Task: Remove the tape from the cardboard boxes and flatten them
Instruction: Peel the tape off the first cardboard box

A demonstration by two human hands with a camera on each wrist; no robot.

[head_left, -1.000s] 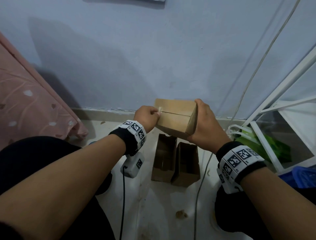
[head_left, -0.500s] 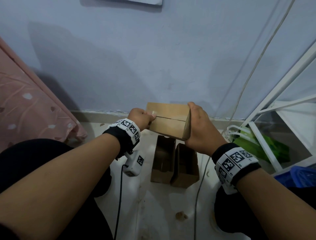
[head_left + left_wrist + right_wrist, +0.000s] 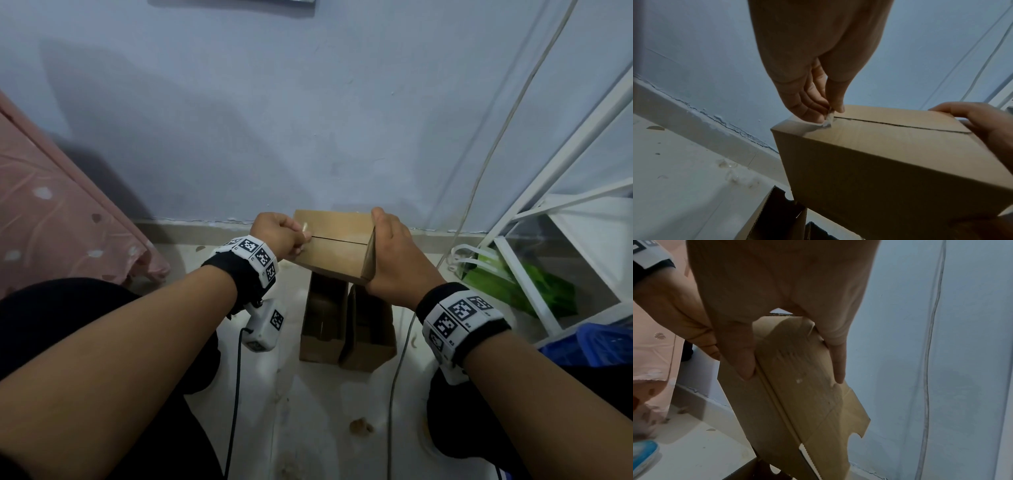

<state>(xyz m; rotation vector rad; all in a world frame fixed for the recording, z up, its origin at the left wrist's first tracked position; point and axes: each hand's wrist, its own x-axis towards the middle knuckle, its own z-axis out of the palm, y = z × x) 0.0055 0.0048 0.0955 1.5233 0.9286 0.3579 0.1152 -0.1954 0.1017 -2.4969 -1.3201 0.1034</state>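
I hold a closed brown cardboard box (image 3: 332,253) in the air in front of the wall. My right hand (image 3: 387,246) grips its right end, thumb (image 3: 744,363) on one face and fingers (image 3: 837,360) on the other. My left hand (image 3: 303,236) pinches a lifted end of clear tape (image 3: 829,119) at the left end of the top seam (image 3: 900,125). The tape still lies over the box's left corner (image 3: 797,128). Two open cardboard boxes (image 3: 323,318) (image 3: 371,329) lie side by side on the floor under the held box.
A pink patterned cloth (image 3: 51,212) hangs at the left. A white metal rack (image 3: 548,205) with a green bag (image 3: 520,281) stands at the right, with a blue item (image 3: 599,342) in front of it. A cable (image 3: 400,342) runs down the wall and across the white floor (image 3: 325,411).
The box and both hands have shifted a little to the left. The left hand stays pinched at the seam's left end, and the right hand keeps its grip.
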